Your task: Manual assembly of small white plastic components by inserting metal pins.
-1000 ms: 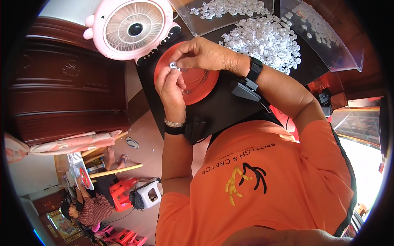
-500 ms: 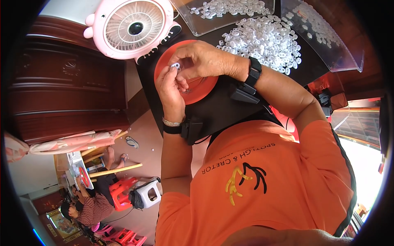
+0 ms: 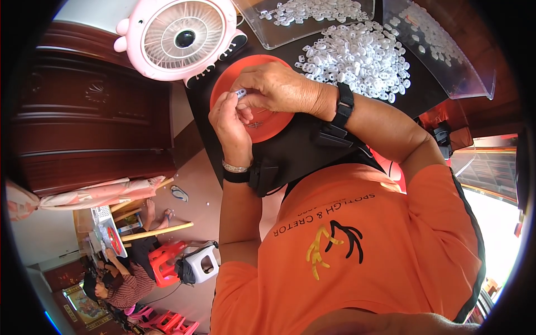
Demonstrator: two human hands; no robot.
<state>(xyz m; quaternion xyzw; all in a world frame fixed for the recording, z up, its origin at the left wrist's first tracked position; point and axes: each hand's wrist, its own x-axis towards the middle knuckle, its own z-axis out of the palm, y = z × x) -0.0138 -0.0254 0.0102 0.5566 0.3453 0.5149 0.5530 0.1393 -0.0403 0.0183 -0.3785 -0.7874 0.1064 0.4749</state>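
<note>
Over a round orange-red plate (image 3: 278, 125), my two hands meet at a small white oval plastic piece (image 3: 240, 93) with dark spots or holes. My left hand (image 3: 231, 125) pinches it from the near left side. On its other side, the bent fingers of my right hand (image 3: 279, 86) close in on the piece, thumb and forefinger together. Whether a pin is also between the fingers is too small to tell. Several thin metal pins (image 3: 255, 125) lie in the plate below. Just right of the plate spreads a big heap of similar white pieces (image 3: 357, 58).
A pink animal-shaped fan (image 3: 184, 38) stands at the table's far left. Clear plastic bins (image 3: 273, 42) with more white pieces are at the back and right. The dark table (image 3: 301, 151) ends before my body. At lower left, another person (image 3: 131, 285) sits near stools (image 3: 167, 262).
The white piece has turned in my fingers and shows a narrower side. My right hand has shifted and tilted slightly. The other person's head has lowered a little.
</note>
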